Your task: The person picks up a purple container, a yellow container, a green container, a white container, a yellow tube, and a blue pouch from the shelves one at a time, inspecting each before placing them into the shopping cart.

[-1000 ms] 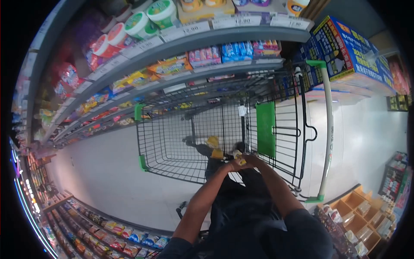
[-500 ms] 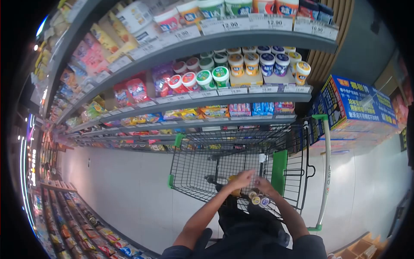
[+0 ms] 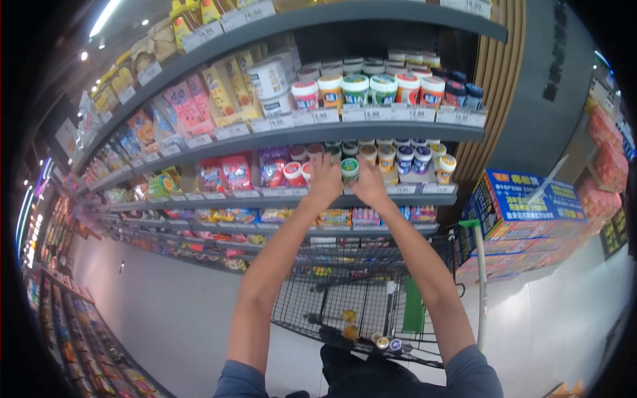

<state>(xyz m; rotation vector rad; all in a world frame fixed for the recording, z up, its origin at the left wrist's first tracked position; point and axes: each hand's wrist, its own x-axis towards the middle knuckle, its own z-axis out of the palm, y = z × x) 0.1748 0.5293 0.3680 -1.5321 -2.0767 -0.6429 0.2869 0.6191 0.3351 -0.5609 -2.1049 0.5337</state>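
Green-lidded tub [image 3: 349, 170] shows between left hand [image 3: 325, 178] and right hand [image 3: 369, 183], both half-curled; whether either grips anything, I can't tell.

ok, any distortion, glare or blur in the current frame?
Head view: strong wide-angle distortion, grey shelf edges bow, corners black out; head view: strip light burns bright top left, pale glare on the floor right of the cart; head view: fine print on the green-lidded tub too soft to read.
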